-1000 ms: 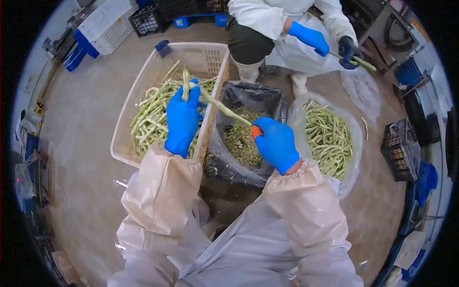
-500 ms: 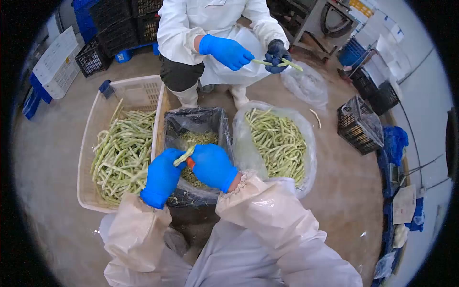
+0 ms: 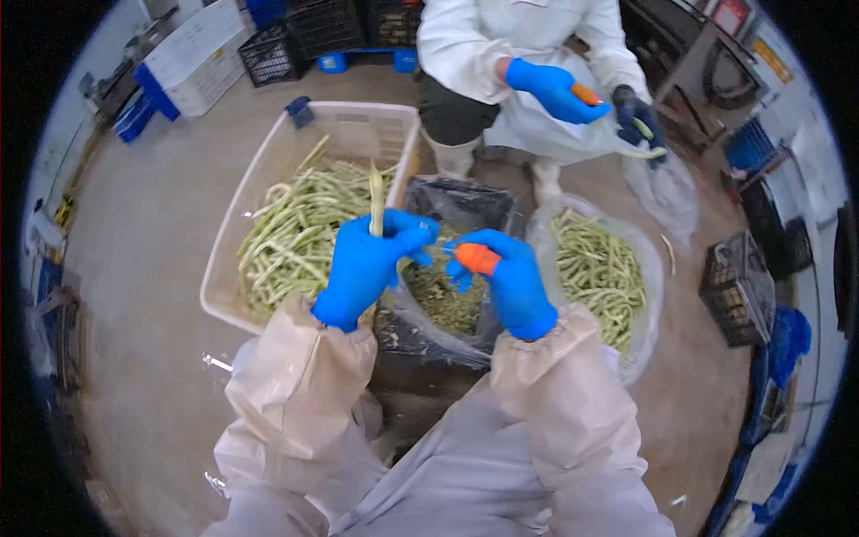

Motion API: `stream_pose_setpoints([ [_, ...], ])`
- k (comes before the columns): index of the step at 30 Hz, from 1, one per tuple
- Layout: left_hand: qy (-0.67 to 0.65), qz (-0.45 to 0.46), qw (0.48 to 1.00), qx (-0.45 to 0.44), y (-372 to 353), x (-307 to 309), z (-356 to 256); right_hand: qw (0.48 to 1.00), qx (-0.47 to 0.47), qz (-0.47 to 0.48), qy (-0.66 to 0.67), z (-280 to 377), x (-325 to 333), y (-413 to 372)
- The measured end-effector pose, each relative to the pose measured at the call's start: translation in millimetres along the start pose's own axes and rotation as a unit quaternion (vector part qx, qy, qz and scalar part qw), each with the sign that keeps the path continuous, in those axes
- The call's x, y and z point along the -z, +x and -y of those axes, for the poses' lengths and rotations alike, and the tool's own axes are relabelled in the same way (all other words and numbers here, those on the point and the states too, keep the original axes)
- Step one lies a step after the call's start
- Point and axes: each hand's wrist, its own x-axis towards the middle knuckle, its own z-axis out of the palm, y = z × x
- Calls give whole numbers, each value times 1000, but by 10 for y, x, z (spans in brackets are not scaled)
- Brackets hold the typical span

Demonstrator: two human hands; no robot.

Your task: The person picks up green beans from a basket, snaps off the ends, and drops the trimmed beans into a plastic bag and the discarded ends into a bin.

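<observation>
My left hand [image 3: 362, 268] is closed around a pale green bean [image 3: 377, 201], which stands nearly upright above the fist. My right hand [image 3: 514, 277], just to its right, grips a small orange-handled blade [image 3: 477, 259] whose thin tip points toward the left fingers. Both hands wear blue gloves and hover over a black crate [image 3: 514, 210] lined with plastic, with chopped green scraps [image 3: 452, 300] inside. Left of it stands a large white crate [image 3: 215, 268] heaped with long green beans [image 3: 286, 233]. On the right, a clear plastic bag [image 3: 658, 313] holds more beans [image 3: 599, 277].
A co-worker [image 3: 528, 36] in white sits opposite, with an orange piece at the blue-gloved hand [image 3: 555, 89] and a bean in the dark-gloved hand [image 3: 637, 125]. Black crates [image 3: 327, 27] are stacked behind. A bag-lined crate [image 3: 738, 286] stands at right.
The view has swung left, shifting the scene rightward. My hands have moved apart, and the bean now points up in my left hand. The co-worker's hands have separated too.
</observation>
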Motion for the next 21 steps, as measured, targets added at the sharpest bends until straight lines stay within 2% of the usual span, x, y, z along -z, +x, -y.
stream_pose_setpoints([
  [1, -19, -16, 1000, 5, 22, 58, -79, 1000, 7, -5, -11, 16, 8, 4],
  [5, -114, -160, 975, -107, 281, 602, -45, 996, 36, -42, -69, 47, 64, 40],
  [11, -161, -366, 896, -195, 432, 1396, 57, 985, 55, -144, -75, 175, 300, 97],
  [12, -153, -363, 898, -195, 406, 1418, 43, 983, 55, -163, -69, 173, 361, 120],
  [14, -136, -357, 903, -196, 373, 1373, -4, 964, 86, -119, -223, 87, 510, 146],
  [15, -111, -311, 927, -176, 401, 1379, 78, 944, 102, -97, -298, 19, 528, 170],
  [16, -108, -301, 937, -139, 413, 1247, 64, 913, 162, -96, -361, -53, 502, 199],
  [18, -70, -172, 980, -76, 407, 1096, 35, 826, 275, -103, -482, -160, 451, 193],
  [19, -90, -138, 984, -69, 402, 962, 19, 866, 238, -105, -426, -144, 371, 169],
  [21, -133, -67, 987, -57, 360, 677, 30, 889, 213, -107, -391, -67, 278, 137],
])
